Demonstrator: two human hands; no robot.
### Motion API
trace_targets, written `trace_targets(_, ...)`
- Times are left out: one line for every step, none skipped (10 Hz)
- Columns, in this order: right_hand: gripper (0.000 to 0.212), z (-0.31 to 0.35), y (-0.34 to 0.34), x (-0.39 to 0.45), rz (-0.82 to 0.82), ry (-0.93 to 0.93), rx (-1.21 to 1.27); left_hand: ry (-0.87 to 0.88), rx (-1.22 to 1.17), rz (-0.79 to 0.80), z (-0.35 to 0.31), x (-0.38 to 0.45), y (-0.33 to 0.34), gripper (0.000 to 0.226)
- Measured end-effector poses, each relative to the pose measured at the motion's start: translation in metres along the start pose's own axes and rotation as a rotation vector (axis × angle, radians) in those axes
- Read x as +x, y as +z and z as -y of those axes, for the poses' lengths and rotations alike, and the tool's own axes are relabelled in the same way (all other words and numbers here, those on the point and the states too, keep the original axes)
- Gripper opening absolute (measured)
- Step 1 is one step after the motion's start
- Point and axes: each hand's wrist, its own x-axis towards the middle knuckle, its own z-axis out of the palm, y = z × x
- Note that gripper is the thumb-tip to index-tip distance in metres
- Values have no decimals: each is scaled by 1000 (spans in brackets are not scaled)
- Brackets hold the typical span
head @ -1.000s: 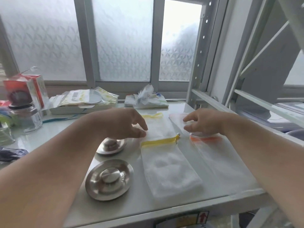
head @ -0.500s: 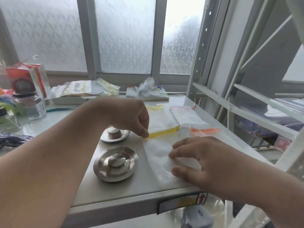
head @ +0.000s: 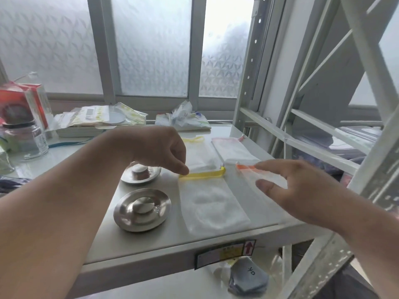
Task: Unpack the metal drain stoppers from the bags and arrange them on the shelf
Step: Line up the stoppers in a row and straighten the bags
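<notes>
Two round metal drain stoppers lie on the white shelf (head: pixel 151 244): a near stopper (head: pixel 142 209) and a far stopper (head: pixel 141 174) partly behind my left hand. To their right lie flat white mesh bags, a near one with a yellow band (head: pixel 210 207), one with an orange band (head: pixel 262 182), and two farther back (head: pixel 199 154), (head: pixel 234 151). My left hand (head: pixel 160 151) has curled fingers, its fingertips pressing at the yellow band's left end. My right hand (head: pixel 287 184) hovers with fingers spread over the orange-banded bag, holding nothing.
A glass jar (head: pixel 28 139), a red carton (head: pixel 21 104), packets on a tray (head: pixel 97 119) and crumpled wrappers (head: pixel 183 117) stand at the back by the frosted window. Shelf uprights (head: pixel 244 83) and braces rise at the right. A grey pouch (head: pixel 248 277) lies below the shelf edge.
My right hand came back from the far orange-banded bag toward the near edge, then lifted and spread open over that bag. My left hand stayed at the yellow band.
</notes>
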Motion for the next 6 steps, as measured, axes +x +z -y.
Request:
trace_targets(51,-14,8,4,97,72,-9,-5,-7,36,-2,2,2,18)
trace_targets(51,-14,17,4,94,70,38,-12,28,44,-2,3,4,17)
trace_targets(52,-10,22,4,72,44,37,-27,29,47,1,4,4,17)
trace_targets(54,-9,25,4,51,26,53,-23,10,59,0,4,5,16)
trace_targets(54,-13,27,4,41,31,58,-25,25,39,1,4,4,15)
trace_targets(52,-14,29,5,-87,5,92,-15,-4,29,-1,2,4,17)
